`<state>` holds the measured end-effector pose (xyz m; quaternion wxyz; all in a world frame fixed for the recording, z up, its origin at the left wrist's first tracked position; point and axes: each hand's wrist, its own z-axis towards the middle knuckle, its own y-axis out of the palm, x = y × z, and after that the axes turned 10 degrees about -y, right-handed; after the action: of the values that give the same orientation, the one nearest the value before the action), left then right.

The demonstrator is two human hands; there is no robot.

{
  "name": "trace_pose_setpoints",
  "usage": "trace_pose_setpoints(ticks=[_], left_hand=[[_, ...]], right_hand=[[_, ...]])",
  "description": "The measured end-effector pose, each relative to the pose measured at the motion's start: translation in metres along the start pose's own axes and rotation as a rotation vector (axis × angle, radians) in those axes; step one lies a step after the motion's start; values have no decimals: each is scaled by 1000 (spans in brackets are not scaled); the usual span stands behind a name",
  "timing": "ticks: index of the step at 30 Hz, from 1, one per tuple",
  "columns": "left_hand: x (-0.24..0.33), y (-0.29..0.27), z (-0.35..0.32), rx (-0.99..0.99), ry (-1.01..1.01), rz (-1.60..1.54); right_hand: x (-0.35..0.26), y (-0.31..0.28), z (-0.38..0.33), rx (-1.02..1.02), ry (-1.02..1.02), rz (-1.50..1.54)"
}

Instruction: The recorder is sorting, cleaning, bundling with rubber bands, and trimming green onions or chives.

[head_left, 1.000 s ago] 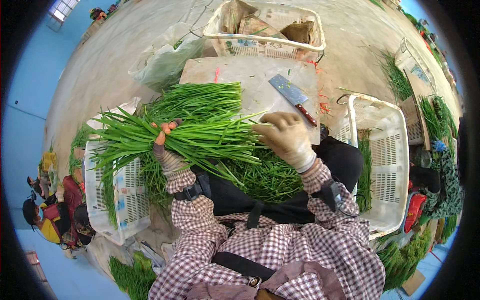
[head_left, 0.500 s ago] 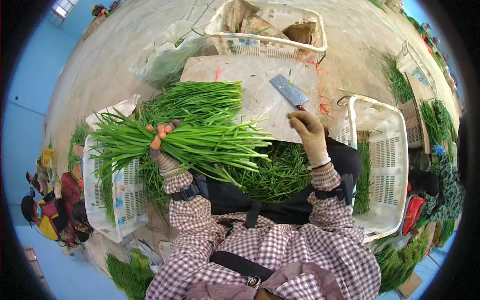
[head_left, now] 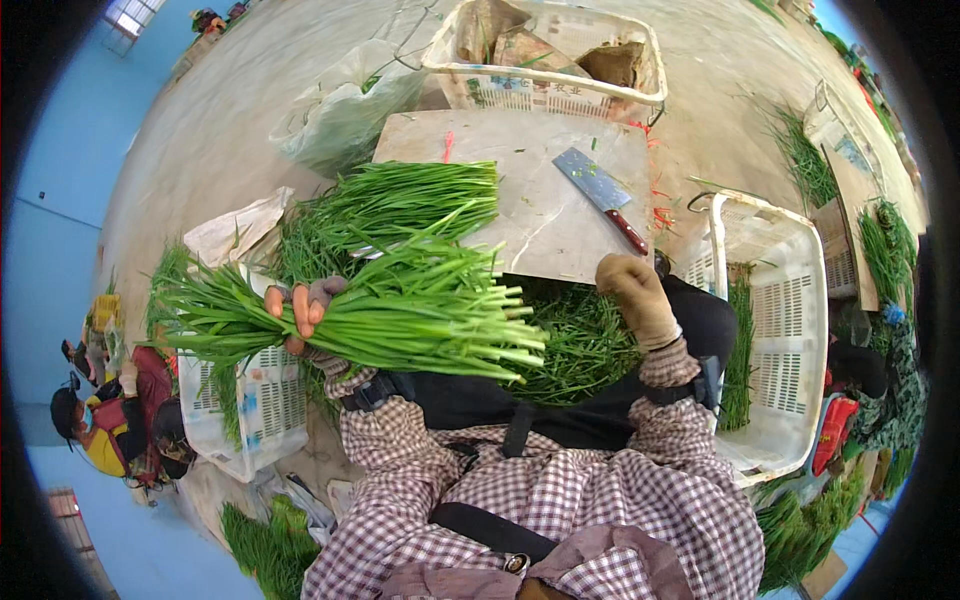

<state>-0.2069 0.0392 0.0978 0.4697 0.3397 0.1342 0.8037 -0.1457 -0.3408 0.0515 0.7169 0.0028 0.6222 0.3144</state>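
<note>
A thick bunch of garlic chives (head_left: 430,325) lies across my left hand (head_left: 308,305), whose bare fingertips wrap round it from a worn glove. The cut pale ends point right and the leaf tips left. My right hand (head_left: 640,300), in a tan glove, is closed with its fingers curled, and nothing sticks out of it. It hovers by the near right corner of a pale board (head_left: 530,215). Just beyond it a cleaver-shaped knife (head_left: 595,180) with a red-brown handle rests on the board. Another heap of chives (head_left: 410,205) covers the board's left side.
White plastic crates stand at my left (head_left: 270,410) and right (head_left: 790,340), each with chives inside. A third crate (head_left: 560,95) sits behind the board. Loose trimmings (head_left: 570,345) pile up between my knees. A translucent bag (head_left: 345,105) stands at the far left; co-workers sit further off.
My left hand has drawn the chives nearer and tighter, with the cut ends now more bunched. My right hand has curled further and moved slightly down, uncovering the knife handle.
</note>
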Motion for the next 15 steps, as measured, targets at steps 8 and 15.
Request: trace_pose_setpoints(ticks=[8, 15], left_hand=[[3, -1, 20, -323, -191, 43], [0, 2, 16, -328, -108, 201]], right_hand=[[-41, 102, 59, -348, -471, -807], [-27, 87, 31, -348, 149, -36]])
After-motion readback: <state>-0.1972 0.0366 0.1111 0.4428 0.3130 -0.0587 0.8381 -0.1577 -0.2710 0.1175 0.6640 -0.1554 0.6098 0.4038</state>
